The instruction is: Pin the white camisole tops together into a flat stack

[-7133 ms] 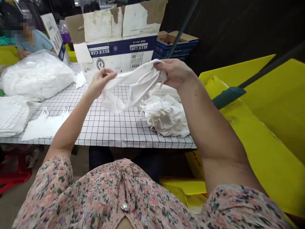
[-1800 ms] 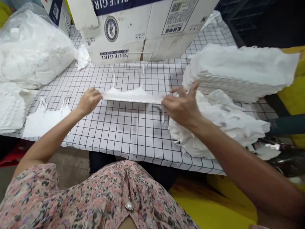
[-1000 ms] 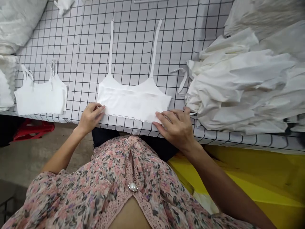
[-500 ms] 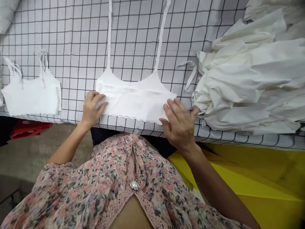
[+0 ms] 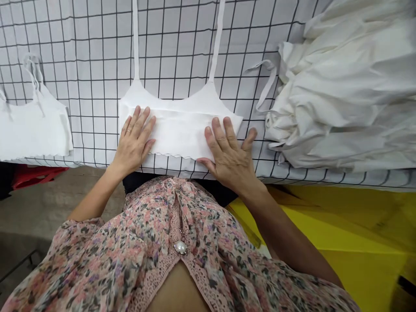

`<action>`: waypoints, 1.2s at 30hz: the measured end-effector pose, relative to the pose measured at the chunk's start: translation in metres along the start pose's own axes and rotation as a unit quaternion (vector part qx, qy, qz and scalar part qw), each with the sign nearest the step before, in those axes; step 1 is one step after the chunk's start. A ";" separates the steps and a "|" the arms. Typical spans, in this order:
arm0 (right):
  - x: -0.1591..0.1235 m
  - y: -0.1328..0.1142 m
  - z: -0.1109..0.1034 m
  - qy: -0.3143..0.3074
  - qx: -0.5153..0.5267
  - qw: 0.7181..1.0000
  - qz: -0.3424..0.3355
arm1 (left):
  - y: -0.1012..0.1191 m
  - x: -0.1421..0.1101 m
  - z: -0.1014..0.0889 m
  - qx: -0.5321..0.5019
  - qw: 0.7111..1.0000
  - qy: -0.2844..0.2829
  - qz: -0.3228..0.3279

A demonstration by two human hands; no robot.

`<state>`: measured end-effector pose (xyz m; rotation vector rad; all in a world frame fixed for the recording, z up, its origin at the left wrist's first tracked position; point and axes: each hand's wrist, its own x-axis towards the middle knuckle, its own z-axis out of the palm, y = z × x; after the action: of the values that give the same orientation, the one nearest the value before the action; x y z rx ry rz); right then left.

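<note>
A white camisole top (image 5: 178, 130) lies flat before me, its two thin straps stretching away toward the far side. Its lower part is folded up over the front, with the fold's edge running across below the neckline. My left hand (image 5: 133, 141) rests flat on the left end of the folded cloth, fingers extended. On the right end, my right hand (image 5: 230, 154) presses down with fingers spread and the thumb by the wavy lower edge. Neither hand grips anything.
The table wears a white cloth with a black grid (image 5: 97, 56). More white tops (image 5: 35, 125) lie at the left. A big heap of crumpled white garments (image 5: 344, 99) sits at the right. Below the table edge are a red item (image 5: 39, 175) and a yellow container (image 5: 357, 242).
Both hands have moved from the garment's side edges onto its folded front and now lie flatter. The fold looks smoother. The view has shifted slightly.
</note>
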<state>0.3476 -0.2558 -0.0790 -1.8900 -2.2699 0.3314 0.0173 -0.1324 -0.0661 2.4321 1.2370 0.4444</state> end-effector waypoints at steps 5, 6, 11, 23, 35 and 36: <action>0.006 0.017 -0.016 0.061 -0.014 0.997 -0.042 | -0.019 -0.003 -0.018 0.025 0.999 0.040 -0.022; 0.018 0.019 -0.022 0.089 0.006 0.994 -0.062 | -0.027 0.007 -0.025 0.021 0.997 0.070 -0.021; 0.144 0.009 -0.055 0.160 0.109 0.975 -0.107 | -0.069 0.122 -0.053 -0.081 0.985 0.130 -0.077; 0.449 -0.036 -0.017 0.052 0.140 0.984 0.094 | -0.113 0.277 -0.047 -0.264 0.920 0.117 -0.266; 0.398 -0.033 -0.023 0.132 0.097 0.972 -0.168 | -0.093 0.236 -0.065 -0.589 0.741 0.017 -0.324; 0.387 -0.032 -0.024 0.128 0.101 0.968 -0.191 | -0.086 0.229 -0.066 -0.590 0.743 0.011 -0.317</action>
<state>0.2532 0.1209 -0.0515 -1.2809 -2.2580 0.2345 0.0574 0.1142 -0.0235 0.8708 1.1368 0.7303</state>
